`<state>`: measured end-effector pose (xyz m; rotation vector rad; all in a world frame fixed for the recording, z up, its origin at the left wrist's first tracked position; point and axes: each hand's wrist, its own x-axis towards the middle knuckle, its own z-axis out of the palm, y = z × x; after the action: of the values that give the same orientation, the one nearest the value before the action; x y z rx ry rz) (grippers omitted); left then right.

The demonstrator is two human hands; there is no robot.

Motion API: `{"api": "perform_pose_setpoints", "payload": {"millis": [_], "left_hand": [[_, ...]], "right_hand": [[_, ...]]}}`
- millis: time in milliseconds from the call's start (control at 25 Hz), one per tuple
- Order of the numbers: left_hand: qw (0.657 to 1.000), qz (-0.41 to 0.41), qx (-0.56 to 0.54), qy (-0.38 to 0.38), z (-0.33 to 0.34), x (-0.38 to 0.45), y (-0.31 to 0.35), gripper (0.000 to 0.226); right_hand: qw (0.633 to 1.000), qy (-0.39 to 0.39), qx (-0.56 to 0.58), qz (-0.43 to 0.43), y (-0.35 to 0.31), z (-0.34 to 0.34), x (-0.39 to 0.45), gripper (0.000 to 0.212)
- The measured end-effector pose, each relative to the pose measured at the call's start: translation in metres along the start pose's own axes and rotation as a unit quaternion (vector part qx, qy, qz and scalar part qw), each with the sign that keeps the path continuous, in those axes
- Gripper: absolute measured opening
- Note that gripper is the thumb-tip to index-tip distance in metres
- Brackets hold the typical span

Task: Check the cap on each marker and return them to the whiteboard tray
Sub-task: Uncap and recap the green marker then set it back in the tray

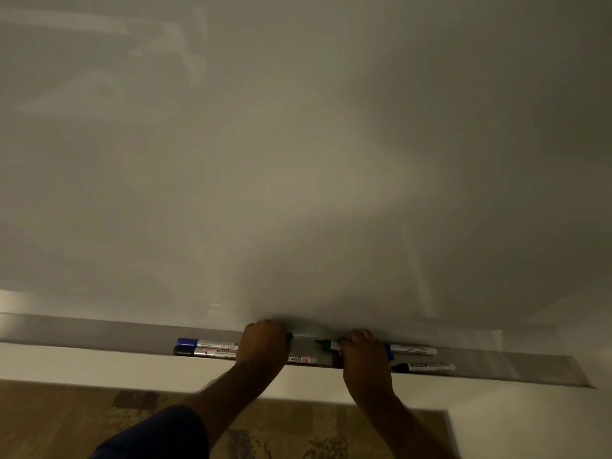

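A whiteboard (298, 144) is filling most of the view, dim and blank, with faint reflections being shown at its upper left. Along its lower edge a grey tray (99, 331) is being seen, running left to right. Below the tray a pale ledge (82, 362) is being shown, and under that a brown patterned floor (66, 419). A dark blue sleeve (159, 435) is being seen at the bottom.

Six markers appear to be lying lengthwise along the tray. At the left, a blue marker (205, 342) and a black marker (205, 351) are being kept side by side, caps pointing left, their right ends being hidden by the left hand (263, 342). That hand is being held curled over the tray, closed on a marker end (299, 359) whose labelled barrel is sticking out to the right. The right hand (361, 351) is being closed around a green marker (326, 343), its dark tip pointing left. Behind this hand two more markers are being partly hidden: a far marker (414, 350) with a blue cap by the hand, and a near marker (427, 366) with a black cap pointing left.
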<state>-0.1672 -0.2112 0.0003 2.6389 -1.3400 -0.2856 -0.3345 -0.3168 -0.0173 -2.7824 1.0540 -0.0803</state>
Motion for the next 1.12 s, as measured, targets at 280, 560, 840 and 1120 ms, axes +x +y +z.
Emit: {"api": "perform_pose_setpoints", "payload": {"millis": [280,560,840,1120], "left_hand": [[0.99,0.091,-0.03,0.101,-0.023,-0.011,-0.008,0.022],[0.943,0.172,-0.067,0.276,-0.089,-0.021,0.0,0.015],[0.891,0.175,-0.141,0.393,-0.182,-0.04,0.023,0.036],[0.829,0.153,-0.34,0.417,-0.253,-0.058,0.036,0.022]], "right_hand": [[0.997,0.054,-0.012,-0.05,-0.013,-0.032,0.002,0.024],[0.97,0.21,0.023,-0.117,-0.043,-0.106,0.006,0.014],[0.936,0.314,0.032,-0.156,-0.062,-0.189,0.01,0.015],[0.897,0.388,0.093,-0.191,-0.077,-0.257,0.001,0.019]]}}
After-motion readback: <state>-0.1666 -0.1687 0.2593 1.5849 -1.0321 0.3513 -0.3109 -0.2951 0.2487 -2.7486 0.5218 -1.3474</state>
